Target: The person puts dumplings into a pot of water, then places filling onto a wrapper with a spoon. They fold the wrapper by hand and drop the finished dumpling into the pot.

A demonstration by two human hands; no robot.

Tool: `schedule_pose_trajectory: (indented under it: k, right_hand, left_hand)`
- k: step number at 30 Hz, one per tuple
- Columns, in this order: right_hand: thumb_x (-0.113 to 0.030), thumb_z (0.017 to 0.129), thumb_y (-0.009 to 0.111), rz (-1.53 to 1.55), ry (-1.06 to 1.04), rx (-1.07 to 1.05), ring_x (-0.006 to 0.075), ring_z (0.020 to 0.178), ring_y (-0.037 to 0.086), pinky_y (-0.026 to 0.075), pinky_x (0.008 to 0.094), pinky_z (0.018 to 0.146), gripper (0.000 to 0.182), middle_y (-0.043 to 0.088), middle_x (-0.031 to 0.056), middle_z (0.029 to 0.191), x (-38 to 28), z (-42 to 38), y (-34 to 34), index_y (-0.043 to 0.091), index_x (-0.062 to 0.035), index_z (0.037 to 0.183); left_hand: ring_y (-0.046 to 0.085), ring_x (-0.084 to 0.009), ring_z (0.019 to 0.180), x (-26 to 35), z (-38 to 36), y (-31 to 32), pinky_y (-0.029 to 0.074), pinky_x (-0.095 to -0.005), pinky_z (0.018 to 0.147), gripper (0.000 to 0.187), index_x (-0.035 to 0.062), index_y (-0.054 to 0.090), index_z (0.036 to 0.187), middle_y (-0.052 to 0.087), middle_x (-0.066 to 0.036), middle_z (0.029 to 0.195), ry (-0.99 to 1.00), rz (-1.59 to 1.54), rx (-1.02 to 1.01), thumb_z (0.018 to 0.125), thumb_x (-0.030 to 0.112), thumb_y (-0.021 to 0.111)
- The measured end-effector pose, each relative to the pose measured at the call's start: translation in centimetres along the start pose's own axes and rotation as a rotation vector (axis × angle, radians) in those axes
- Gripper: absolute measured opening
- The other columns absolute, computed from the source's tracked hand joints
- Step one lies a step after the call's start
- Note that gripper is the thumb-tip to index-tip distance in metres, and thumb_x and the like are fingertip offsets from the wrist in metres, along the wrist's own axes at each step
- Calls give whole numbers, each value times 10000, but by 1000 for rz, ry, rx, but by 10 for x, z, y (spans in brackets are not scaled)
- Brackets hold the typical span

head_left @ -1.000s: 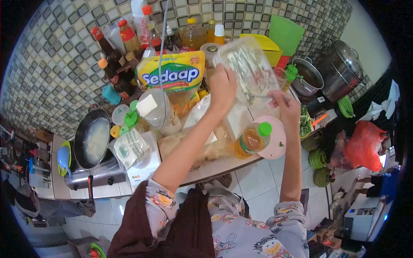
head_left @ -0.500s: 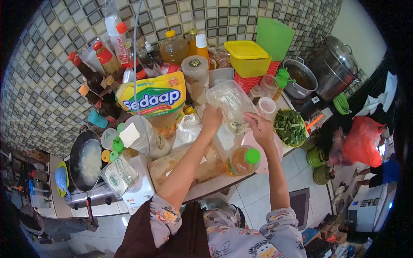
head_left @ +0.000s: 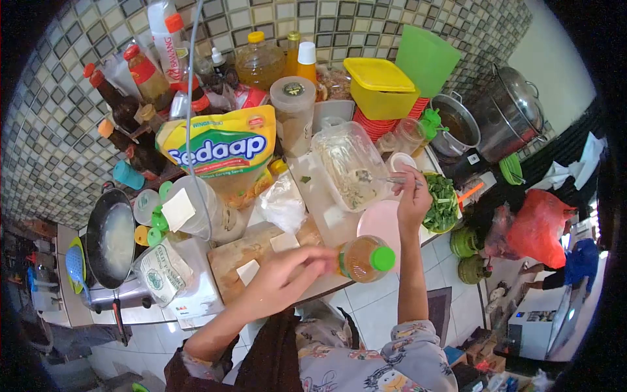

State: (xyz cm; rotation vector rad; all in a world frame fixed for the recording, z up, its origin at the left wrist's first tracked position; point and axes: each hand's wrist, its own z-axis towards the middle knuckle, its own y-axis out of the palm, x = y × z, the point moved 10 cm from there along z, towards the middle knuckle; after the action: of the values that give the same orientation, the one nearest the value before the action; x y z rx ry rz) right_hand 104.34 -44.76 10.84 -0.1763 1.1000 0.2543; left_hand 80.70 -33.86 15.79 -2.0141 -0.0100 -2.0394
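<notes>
My left hand [head_left: 284, 277] hovers over the front of the wooden board [head_left: 225, 261], fingers stretched out, fingertips beside the green-capped bottle [head_left: 362, 258]. Two pale square pieces [head_left: 285, 242] lie on the board. At the right, my right hand [head_left: 413, 196] is closed on a thin metal utensil [head_left: 392, 179], its tip at the edge of the clear plastic container [head_left: 349, 163]. Whitish food with darker bits lies in that container. A pink plate [head_left: 375, 222] is partly hidden behind the bottle. Beside the board lies a white plastic bag [head_left: 284, 202].
On the left stand a black pan [head_left: 117, 242] with pale liquid and a flour packet [head_left: 160, 271]. Behind are a Sedaap bag [head_left: 222, 150], bottles and a yellow tub [head_left: 382, 88]. Chopped greens [head_left: 441, 199] and a pot [head_left: 454, 124] are on the right.
My left hand has left the container and moved down and left over the board. The metal utensil now shows clearly in my right hand. The whole view has shifted slightly.
</notes>
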Motion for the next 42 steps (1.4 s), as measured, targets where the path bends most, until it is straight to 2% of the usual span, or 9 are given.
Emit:
schedule_pose_trajectory:
  k: [6, 10, 16, 18, 24, 32, 35, 38, 42]
  right_hand:
    - [-67, 878, 445, -137, -199, -146, 72, 552, 520, 421, 197, 514, 162, 643, 73, 762, -25, -4, 9, 578, 24, 895]
    - [-85, 886, 440, -115, -166, -129, 66, 556, 511, 420, 196, 524, 172, 644, 80, 767, -18, -6, 10, 574, 23, 890]
    - [-196, 917, 425, -5, 2, 119, 60, 572, 464, 384, 195, 533, 251, 593, 50, 729, 1, -5, -20, 556, 16, 898]
    - [-210, 918, 423, 97, 60, 164, 62, 588, 468, 388, 196, 547, 257, 585, 48, 733, 10, -7, -24, 546, 16, 912]
    - [-233, 902, 464, 373, 165, 213, 92, 623, 501, 414, 211, 587, 253, 582, 82, 800, 25, -9, -35, 484, 3, 993]
    - [-210, 865, 542, 476, 160, 247, 167, 696, 556, 463, 261, 643, 281, 558, 118, 842, 16, -9, -46, 412, -3, 1001]
    - [-198, 869, 531, 509, 138, 238, 184, 716, 564, 473, 275, 667, 264, 546, 123, 863, 4, -10, -45, 412, 0, 997]
    - [-178, 874, 517, 594, 167, 234, 193, 722, 569, 476, 282, 684, 244, 547, 128, 862, 9, -10, -47, 414, 4, 1000]
    - [-167, 875, 508, 574, 153, 261, 191, 727, 571, 485, 277, 690, 242, 560, 157, 903, -10, -13, -48, 412, 15, 1002]
  left_hand:
    - [565, -139, 835, -85, -82, -13, 440, -263, 771, 206, -31, 517, 1048, 595, -98, 914, -270, -241, 128, 907, 58, 396]
    - [556, -136, 795, -99, -113, -28, 443, -259, 745, 192, -33, 518, 1032, 597, -95, 886, -232, -222, 304, 905, 51, 401]
    - [538, -126, 763, -113, -158, -51, 438, -251, 717, 183, -27, 520, 1031, 602, -90, 844, -274, -15, 558, 889, 52, 436]
    - [570, -219, 754, -100, -165, -66, 444, -287, 693, 222, -18, 523, 1029, 594, -123, 846, -345, 300, 660, 838, 97, 523]
    - [432, -340, 1000, -98, -160, -67, 359, -396, 862, 386, 15, 463, 1128, 480, -165, 1087, -179, 684, 686, 772, 112, 574]
    - [424, -322, 975, -102, -121, -70, 369, -398, 843, 425, 50, 499, 1131, 482, -106, 1124, -83, 928, 661, 729, 137, 609]
    - [410, -315, 991, -111, -111, -74, 364, -403, 824, 306, 56, 555, 1012, 489, -98, 1120, -86, 933, 641, 725, 144, 614]
    - [485, -296, 890, -113, -107, -81, 400, -394, 760, 190, 45, 564, 881, 560, -101, 972, -89, 943, 639, 729, 146, 619]
    - [567, -242, 676, -122, -111, -96, 446, -318, 614, 119, 28, 544, 803, 594, -108, 740, -173, 515, 692, 763, 118, 611]
